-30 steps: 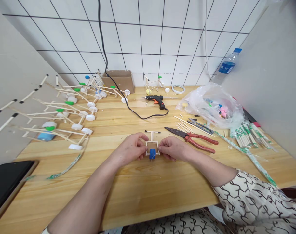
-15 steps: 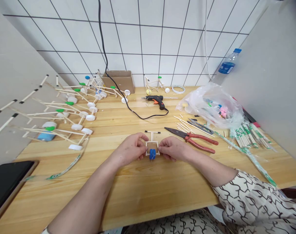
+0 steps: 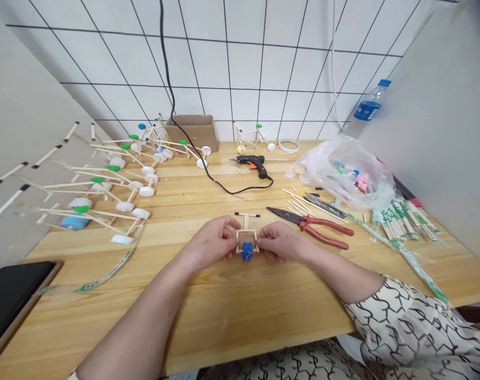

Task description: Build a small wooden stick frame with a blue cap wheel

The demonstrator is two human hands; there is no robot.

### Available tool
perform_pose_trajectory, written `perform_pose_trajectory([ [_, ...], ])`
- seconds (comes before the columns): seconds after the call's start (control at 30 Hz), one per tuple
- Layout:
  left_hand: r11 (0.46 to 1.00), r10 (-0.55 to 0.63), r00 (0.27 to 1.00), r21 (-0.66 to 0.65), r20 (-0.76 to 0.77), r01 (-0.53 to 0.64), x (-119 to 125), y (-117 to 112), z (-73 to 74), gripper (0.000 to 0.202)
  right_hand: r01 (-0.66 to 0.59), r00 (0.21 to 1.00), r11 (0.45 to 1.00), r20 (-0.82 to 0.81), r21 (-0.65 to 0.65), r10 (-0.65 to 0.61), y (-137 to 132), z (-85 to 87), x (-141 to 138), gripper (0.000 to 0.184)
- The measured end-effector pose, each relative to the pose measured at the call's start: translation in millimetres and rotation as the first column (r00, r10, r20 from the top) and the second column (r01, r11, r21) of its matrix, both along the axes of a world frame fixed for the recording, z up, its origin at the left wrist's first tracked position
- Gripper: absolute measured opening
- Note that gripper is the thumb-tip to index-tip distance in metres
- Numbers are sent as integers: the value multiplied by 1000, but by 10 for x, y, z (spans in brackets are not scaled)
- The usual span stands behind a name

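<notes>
A small wooden-stick frame (image 3: 247, 230) with a black-tipped crossbar at its far end is held low over the wooden table. At its near end sit blue bottle-cap wheels (image 3: 247, 250). My left hand (image 3: 214, 238) pinches the left side of the frame between thumb and fingers. On the opposite side, my right hand (image 3: 277, 241) grips it the same way, fingers curled beneath. Red-handled pliers (image 3: 309, 226) lie just beyond my right hand, beside loose wooden sticks (image 3: 297, 203) and thread snips (image 3: 325, 205).
Several stick tricycles with white wheels (image 3: 125, 206) stand at the left. A glue gun (image 3: 253, 162) lies at the back, its cord crossing the table. At the right are a plastic bag (image 3: 343, 171), wrapped chopsticks (image 3: 406, 219) and a bottle (image 3: 368, 108). A phone (image 3: 18, 301) rests front left.
</notes>
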State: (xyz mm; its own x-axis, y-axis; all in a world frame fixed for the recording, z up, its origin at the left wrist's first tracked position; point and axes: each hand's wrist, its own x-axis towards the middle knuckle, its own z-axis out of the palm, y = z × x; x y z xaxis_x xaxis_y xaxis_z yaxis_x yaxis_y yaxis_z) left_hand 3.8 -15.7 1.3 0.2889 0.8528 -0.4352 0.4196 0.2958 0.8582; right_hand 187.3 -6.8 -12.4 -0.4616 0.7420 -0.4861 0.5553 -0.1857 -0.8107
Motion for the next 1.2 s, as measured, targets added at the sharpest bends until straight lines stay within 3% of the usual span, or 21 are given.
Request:
perform_pose_trajectory([
  [0.67, 1000, 3, 1000, 17, -1, -3, -6, -2, -6, 24, -1, 1000, 1000, 3, -16, 1, -10, 43, -12, 21],
  [1.2, 1000, 1, 1000, 29, -9, 0, 3, -13, 12, 21, -12, 999, 1000, -36, 12, 12, 9, -77, 23, 17],
])
